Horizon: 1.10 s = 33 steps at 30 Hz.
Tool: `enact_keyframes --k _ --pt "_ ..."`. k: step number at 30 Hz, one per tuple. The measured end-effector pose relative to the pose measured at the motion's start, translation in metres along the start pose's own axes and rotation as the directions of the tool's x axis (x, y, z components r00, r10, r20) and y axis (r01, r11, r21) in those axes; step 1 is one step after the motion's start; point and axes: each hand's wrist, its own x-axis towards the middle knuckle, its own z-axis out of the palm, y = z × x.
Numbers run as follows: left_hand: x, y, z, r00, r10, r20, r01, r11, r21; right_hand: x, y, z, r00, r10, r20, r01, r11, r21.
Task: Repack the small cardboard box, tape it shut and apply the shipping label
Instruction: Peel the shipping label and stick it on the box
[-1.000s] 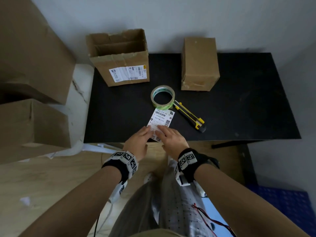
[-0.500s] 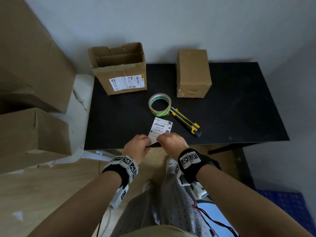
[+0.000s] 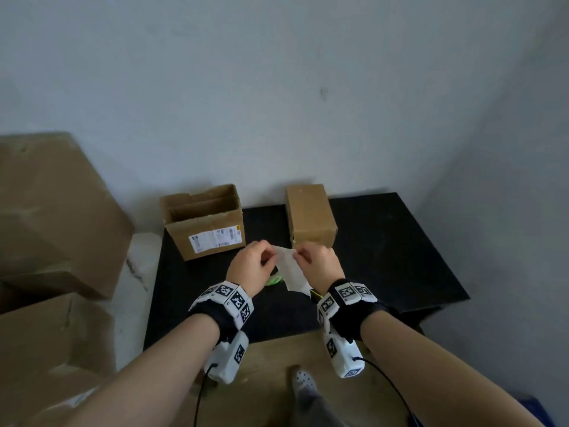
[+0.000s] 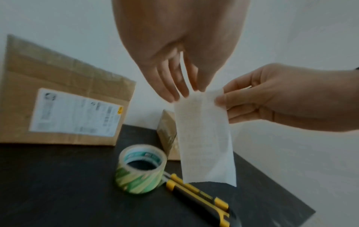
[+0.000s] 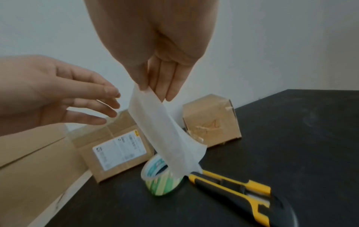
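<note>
Both hands are raised above the black table [image 3: 385, 241] with the white shipping label [image 3: 291, 269], its blank back toward me. My right hand [image 3: 317, 263] pinches the label's top right corner between thumb and fingers [image 5: 147, 83], and the label [image 5: 167, 138] hangs down with its bottom edge curled. My left hand [image 3: 251, 266] is at the top left corner with loosely spread fingers [image 5: 108, 98]; a small gap shows between them and the label. The small closed cardboard box [image 3: 311, 217] stands at the back of the table behind my hands.
An open cardboard box [image 3: 204, 221] with a printed label stands back left. Below the hanging label lie a green-striped tape roll [image 4: 141, 169] and a yellow-black utility knife [image 4: 200, 198]. Large cardboard boxes [image 3: 52, 211] are stacked left of the table. A wall rises behind.
Both hands lifted the label off the table's front edge and up in front of the boxes, turning its back toward me. My head tilted up, so more wall shows.
</note>
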Motion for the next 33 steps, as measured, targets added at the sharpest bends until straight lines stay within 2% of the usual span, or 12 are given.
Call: enact_keyframes --k 2,5,9,19,28,33 --pt "0.014 0.015 0.000 0.998 0.009 0.065 -0.005 0.998 -0.063 0.009 -0.001 -0.010 1.000 0.009 -0.024 -0.009 1.000 0.016" --pt "0.036 0.035 0.001 0.996 -0.006 0.083 0.019 0.986 -0.163 0.022 0.000 -0.022 0.999 0.027 -0.030 -0.026 0.999 0.048" --pt "0.063 0.056 -0.001 0.993 -0.037 0.111 0.066 0.959 -0.276 0.037 -0.001 -0.037 0.999 -0.011 -0.046 0.015 0.996 0.084" --pt "0.104 0.069 -0.004 0.993 -0.060 0.102 0.091 0.935 -0.342 0.066 -0.003 -0.053 0.996 -0.040 -0.075 0.057 0.970 0.237" --pt "0.115 0.065 0.002 0.992 -0.084 0.093 0.113 0.920 -0.376 0.079 0.004 -0.050 0.997 -0.034 -0.066 0.051 0.959 0.277" --pt "0.114 0.064 0.005 0.992 -0.065 0.110 0.102 0.918 -0.383 0.080 0.009 -0.050 1.000 -0.018 -0.020 0.024 0.942 0.334"
